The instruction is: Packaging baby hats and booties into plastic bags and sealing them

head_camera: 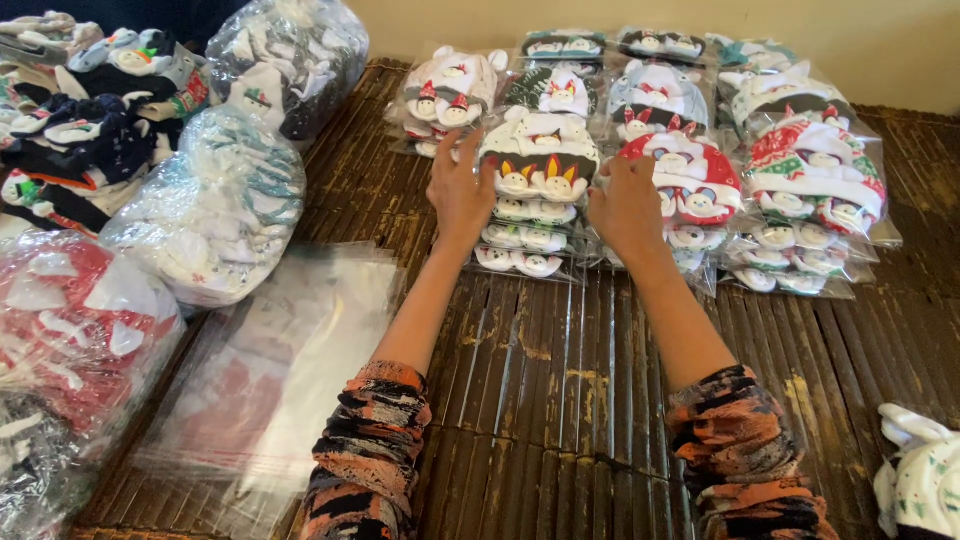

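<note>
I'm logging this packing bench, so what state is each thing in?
Left hand: open, flat on middle stack.
Right hand: open, on middle stack's right edge.
Middle stack: bagged, piled.
Red stack: bagged, piled.
Empty bags: flat, unfilled.
Big sacks: full.
Loose hat: unbagged.

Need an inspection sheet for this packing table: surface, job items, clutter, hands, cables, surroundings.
Surface: dark slatted mat, worn patches.
Job's things: bagged dark hat stack in the middle, red hat stack beside it, more stacks behind.
Clutter: flat clear bags at left; bulging filled bags; loose white hat at right edge.
Hands: left hand and right hand open, flanking the dark stack, touching it.
Cables: nothing seen.
Surroundings: plain pale wall behind.
</note>
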